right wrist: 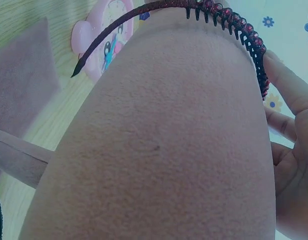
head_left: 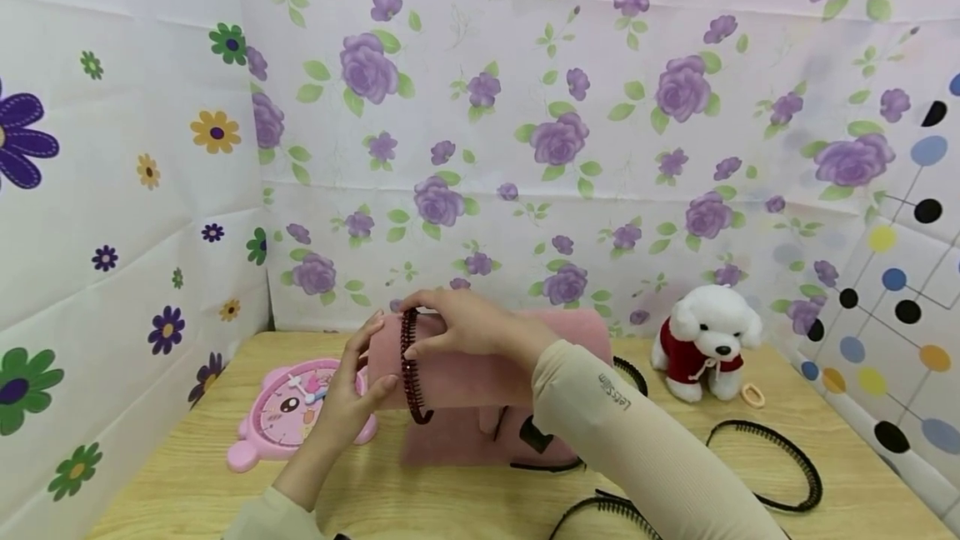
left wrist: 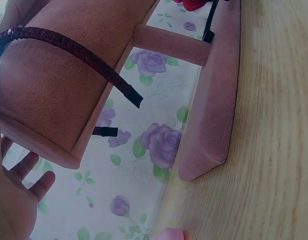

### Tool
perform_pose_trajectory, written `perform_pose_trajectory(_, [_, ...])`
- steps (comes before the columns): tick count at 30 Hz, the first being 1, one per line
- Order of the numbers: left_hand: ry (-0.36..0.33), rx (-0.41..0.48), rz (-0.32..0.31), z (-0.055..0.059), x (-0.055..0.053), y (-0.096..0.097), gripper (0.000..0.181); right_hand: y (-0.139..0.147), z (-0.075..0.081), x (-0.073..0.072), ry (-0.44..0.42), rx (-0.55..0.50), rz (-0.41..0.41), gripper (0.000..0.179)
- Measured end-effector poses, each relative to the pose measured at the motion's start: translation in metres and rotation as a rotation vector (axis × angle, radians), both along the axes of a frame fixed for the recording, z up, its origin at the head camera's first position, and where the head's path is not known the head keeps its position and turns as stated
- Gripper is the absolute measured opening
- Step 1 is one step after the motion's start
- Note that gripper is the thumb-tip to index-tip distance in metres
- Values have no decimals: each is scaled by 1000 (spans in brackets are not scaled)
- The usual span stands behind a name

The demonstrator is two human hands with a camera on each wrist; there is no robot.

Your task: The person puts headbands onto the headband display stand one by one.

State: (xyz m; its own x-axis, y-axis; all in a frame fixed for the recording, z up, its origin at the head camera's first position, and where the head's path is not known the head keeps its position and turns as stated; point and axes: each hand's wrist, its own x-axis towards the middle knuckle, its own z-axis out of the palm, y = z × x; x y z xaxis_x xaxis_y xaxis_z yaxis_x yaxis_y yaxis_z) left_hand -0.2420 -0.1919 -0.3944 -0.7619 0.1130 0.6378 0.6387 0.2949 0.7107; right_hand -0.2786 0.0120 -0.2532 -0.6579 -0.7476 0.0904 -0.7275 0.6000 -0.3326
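A dark red beaded headband point(head_left: 410, 365) with comb teeth wraps around the pink padded roll point(head_left: 465, 377) of a display stand, near its left end. From above, my right hand point(head_left: 468, 323) holds the headband, fingers over the top and thumb against its side; in the right wrist view the beads point(right wrist: 244, 25) and teeth show beside the thumb. My left hand point(head_left: 348, 390) rests at the roll's left end, thumb on the front. Its other fingers point(left wrist: 41, 187) spread loosely near the end in the left wrist view, where both headband tips point(left wrist: 133, 96) hang below the roll.
A pink cartoon clock point(head_left: 288, 411) lies to the left. Black toothed headbands point(head_left: 810, 473) lie on the wooden table point(head_left: 420, 507) to the right and front. A white toy dog point(head_left: 712, 340) in red sits at back right beside a small tan ring point(head_left: 752, 395).
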Motion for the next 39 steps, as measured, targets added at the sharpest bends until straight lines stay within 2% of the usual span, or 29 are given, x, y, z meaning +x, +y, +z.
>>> perform_pose_trajectory(8, [8,1,6,-1,-1,1,71,5,-1,1,-1,-6,12,69])
perform_pose_trajectory(12, [7,-2,26,0,0,1,72,12,2,7,-7,-35,9,69])
perform_pose_trajectory(23, [37,14,5,-2,-3,1,70,50,19,37,-7,-102,-11,63])
perform_pose_trajectory(33, [45,32,-14,-3,-4,1,70,76,30,54,113,-117,31,56])
perform_pose_trajectory(39, [36,24,0,-2,-2,1,70,95,32,64,189,-141,38,51])
